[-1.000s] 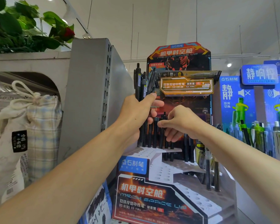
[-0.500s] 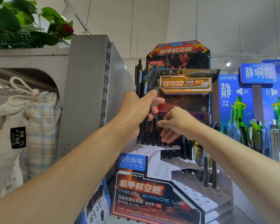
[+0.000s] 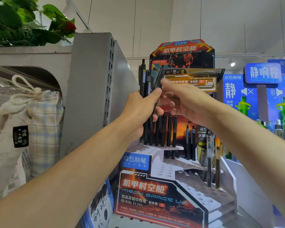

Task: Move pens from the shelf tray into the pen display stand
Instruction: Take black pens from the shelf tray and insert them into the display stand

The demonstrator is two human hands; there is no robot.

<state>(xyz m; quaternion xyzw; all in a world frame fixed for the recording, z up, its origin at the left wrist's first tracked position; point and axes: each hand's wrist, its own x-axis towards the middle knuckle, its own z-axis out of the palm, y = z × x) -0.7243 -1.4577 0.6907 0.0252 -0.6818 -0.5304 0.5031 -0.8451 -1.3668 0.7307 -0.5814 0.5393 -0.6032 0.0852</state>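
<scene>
The tiered pen display stand fills the shelf, a row of dark pens already upright in its top step, most holes lower down bare. The left hand grips a bundle of black pens upright beside that row, a handy supply. The right hand pinches one tilted pen from it, likely for a hole.

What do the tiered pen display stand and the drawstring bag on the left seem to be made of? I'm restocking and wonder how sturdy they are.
Pen display stand: probably printed cardboard, glossy front; flat folded panels, crisp cut edges and punched holes suggest it. Drawstring bag: woven cloth, matte, likely cotton; it shows a soft plaid weave, gathered folds and a thick rope cord.
</scene>
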